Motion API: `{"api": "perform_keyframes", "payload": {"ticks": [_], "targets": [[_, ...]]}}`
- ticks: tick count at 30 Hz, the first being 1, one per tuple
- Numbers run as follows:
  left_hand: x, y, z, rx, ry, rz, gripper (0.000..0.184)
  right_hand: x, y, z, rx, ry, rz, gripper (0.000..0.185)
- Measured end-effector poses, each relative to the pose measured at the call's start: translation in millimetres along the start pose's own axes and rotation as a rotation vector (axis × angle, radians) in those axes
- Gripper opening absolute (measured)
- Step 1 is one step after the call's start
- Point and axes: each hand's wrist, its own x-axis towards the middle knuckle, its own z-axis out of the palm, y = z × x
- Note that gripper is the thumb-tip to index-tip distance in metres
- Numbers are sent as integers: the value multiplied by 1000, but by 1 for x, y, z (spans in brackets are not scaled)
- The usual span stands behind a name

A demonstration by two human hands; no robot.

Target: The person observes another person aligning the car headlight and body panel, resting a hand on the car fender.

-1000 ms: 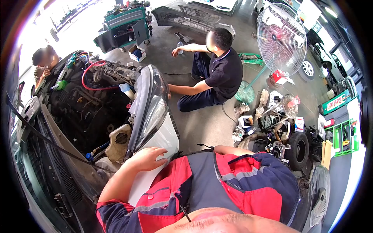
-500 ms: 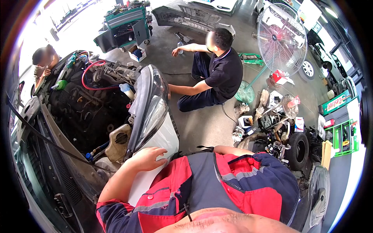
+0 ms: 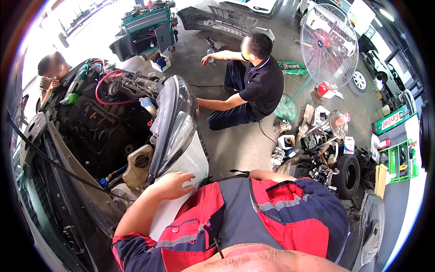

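- One front bumper (image 3: 204, 22) lies on the floor (image 3: 233, 154), well apart from the car (image 3: 200, 147); whether it came off this one, I cannot tell.
- The engine bay (image 3: 97, 122) is uncovered, and a red hose (image 3: 100, 90) loops across it. Judging by that, access is done.
- The headlight (image 3: 180, 131) sits at the front corner, just beside the white fender (image 3: 199, 167). If that bumper belongs here, refitting is left; how much else is unfinished cannot be told.
- One co-worker (image 3: 263, 81) crouches at the car's front, an arm reaching in behind the headlight; another person (image 3: 52, 68) leans in at the far side.
- The left hand (image 3: 174, 185) rests palm down near the fender's inner edge, below the headlight, fingers loosely spread and slightly bent, with nothing visible in its hold. Its forearm slants up from the lower left.
- The right forearm (image 3: 269, 175) goes behind the waist; its hand is hidden, so I cannot tell how open it is or what it holds.
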Motion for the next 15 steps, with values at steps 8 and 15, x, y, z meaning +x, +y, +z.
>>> {"api": "perform_keyframes", "payload": {"ticks": [8,15], "targets": [[0,1,0,1,-5,-8,44,8,5,4,-21,2,20,42],[0,-2,2,1,3,4,43,15,9,5,-44,9,32,44]]}}
